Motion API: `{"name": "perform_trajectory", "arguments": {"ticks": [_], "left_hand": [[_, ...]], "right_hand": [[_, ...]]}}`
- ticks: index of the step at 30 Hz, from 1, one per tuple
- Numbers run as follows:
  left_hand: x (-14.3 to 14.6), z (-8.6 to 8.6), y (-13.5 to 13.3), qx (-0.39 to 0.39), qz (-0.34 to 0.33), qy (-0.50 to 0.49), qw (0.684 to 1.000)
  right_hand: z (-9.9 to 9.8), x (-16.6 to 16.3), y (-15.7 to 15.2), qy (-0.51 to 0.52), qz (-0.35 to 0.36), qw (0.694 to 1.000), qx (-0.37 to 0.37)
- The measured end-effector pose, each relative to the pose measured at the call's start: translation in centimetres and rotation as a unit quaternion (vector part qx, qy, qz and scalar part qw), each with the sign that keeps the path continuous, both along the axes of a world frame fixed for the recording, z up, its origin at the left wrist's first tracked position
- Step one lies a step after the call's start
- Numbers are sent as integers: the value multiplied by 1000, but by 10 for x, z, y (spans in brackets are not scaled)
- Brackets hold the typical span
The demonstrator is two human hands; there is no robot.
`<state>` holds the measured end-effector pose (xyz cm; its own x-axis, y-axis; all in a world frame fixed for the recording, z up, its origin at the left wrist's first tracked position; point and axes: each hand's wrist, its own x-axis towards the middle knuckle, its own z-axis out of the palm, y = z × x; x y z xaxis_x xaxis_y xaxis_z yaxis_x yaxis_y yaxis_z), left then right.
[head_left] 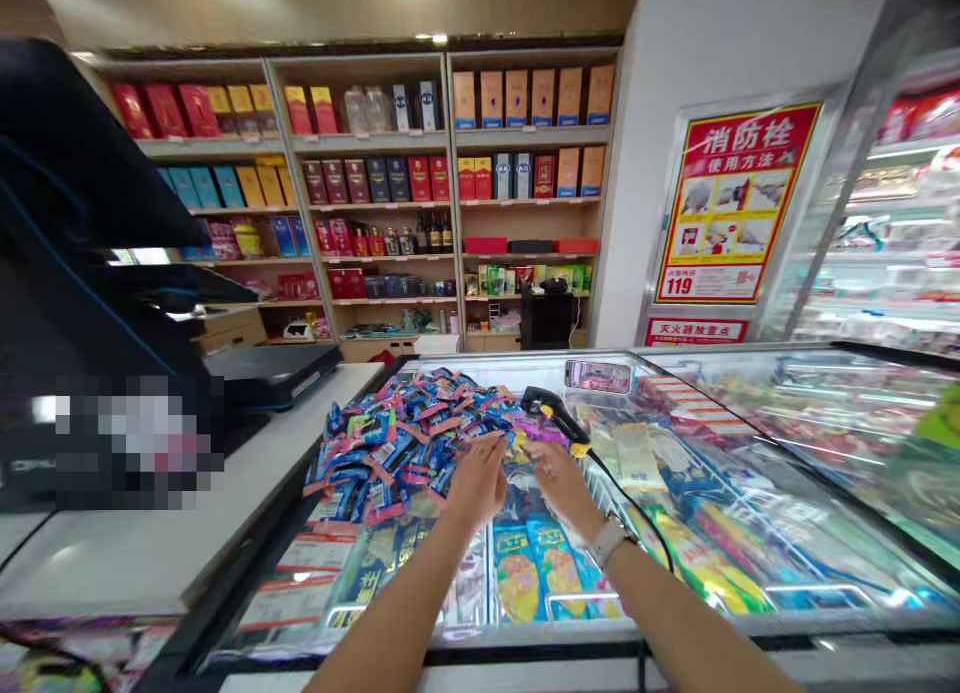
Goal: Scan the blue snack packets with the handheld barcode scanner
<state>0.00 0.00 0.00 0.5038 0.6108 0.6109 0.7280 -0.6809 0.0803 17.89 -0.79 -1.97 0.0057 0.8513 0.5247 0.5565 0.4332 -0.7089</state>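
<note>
A heap of small blue-and-pink snack packets [405, 438] lies on the glass top of a chest freezer [450, 635]. At the heap's right edge, my left hand [477, 471] touches the packets, its fingers stretched out and thumb lower down. Facing it across a small gap, my right hand [561, 478] is held low over the glass with its fingers apart, near some yellow and purple packets. Neither hand shows anything held, though the fingertips are partly lost among the packets. A black-and-yellow barcode scanner [556, 418] lies just beyond my right hand.
The scanner's black cable [637, 513] runs past my right wrist. A phone [598, 376] rests at the glass's far side. On the left stand a white counter [247, 463] and a dark checkout machine [90, 243]. Shelves of boxed goods [375, 181] line the back wall.
</note>
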Motion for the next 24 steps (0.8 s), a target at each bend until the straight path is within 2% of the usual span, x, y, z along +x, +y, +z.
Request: {"name": "perform_trajectory", "arguments": {"ticks": [6, 14, 19, 24], "left_hand": [[3, -3, 0, -4, 25, -35, 999], [4, -4, 0, -51, 3, -16, 999], [6, 2, -5, -57, -11, 39, 998], [7, 2, -7, -60, -10, 46, 997]], "right_hand": [[-2, -5, -1, -7, -18, 1000, -17], [3, -7, -6, -33, -13, 999, -13], [-3, -4, -4, -56, -51, 996, 41], [-8, -1, -1, -101, -1, 995, 19]]}}
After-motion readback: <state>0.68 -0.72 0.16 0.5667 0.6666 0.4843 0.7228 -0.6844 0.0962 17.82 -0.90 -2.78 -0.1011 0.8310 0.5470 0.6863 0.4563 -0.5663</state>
